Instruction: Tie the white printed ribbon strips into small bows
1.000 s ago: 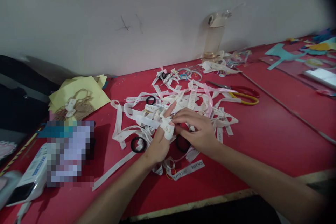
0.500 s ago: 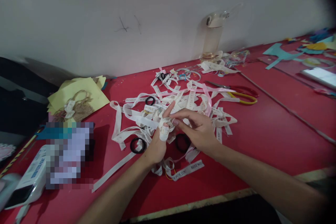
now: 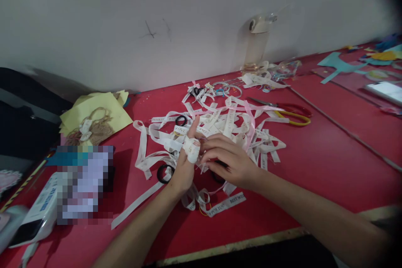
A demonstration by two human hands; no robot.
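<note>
My left hand [image 3: 184,167] is raised over a heap of white printed ribbons [image 3: 220,127] on the red table [image 3: 314,163]. A strip of white ribbon [image 3: 191,149] is wound round its fingers, with the index finger pointing up. My right hand [image 3: 230,161] sits just to the right, its fingers curled and pinching the ribbon at the left hand's fingers. Black hair rings lie close by: one [image 3: 163,173] left of my left hand, another [image 3: 181,120] farther back, and a third mostly hidden under my right hand.
Red and yellow scissors [image 3: 290,114] lie right of the heap. A clear bottle [image 3: 257,42] stands at the wall. Yellow paper with twine [image 3: 92,119] is at left, a white box [image 3: 37,213] at the near left edge. Coloured paper cut-outs [image 3: 337,67] and a phone [image 3: 385,91] are far right.
Both hands have shifted slightly left and back over the heap. The right hand's fingers have closed in on the ribbon wound round the left fingers.
</note>
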